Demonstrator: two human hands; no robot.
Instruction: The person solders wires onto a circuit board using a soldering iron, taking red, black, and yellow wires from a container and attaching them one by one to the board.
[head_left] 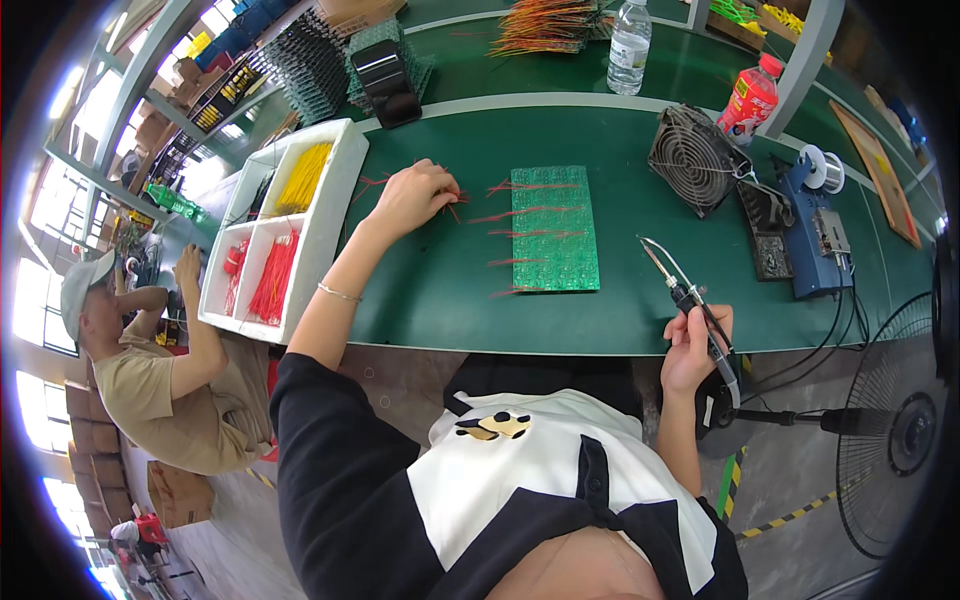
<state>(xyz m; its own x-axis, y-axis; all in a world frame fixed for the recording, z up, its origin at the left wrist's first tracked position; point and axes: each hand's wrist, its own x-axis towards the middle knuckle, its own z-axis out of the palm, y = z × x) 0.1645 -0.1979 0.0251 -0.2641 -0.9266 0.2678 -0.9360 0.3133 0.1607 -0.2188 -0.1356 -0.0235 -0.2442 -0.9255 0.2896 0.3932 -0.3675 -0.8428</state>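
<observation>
My left hand (412, 200) is closed in a pinch over the green tabletop, with short red wires (458, 200) sticking out around its fingertips. To its right lies a green circuit board panel (556, 245). Several red wires (530, 212) stretch across the panel and jut out past its left edge. My right hand (692, 345) grips a soldering iron (686, 298) with a curved solder-feed tube along it. The iron's tip points up and left, apart from the board, near the table's front edge.
At left, a white foam box (345, 165) holds red and yellow wires in compartments. A square fan (690, 160), a blue solder feeder (815, 235) with a spool, and bottles stand at right. A pedestal fan (905, 430) stands lower right. A person (165, 380) in a cap sits at left.
</observation>
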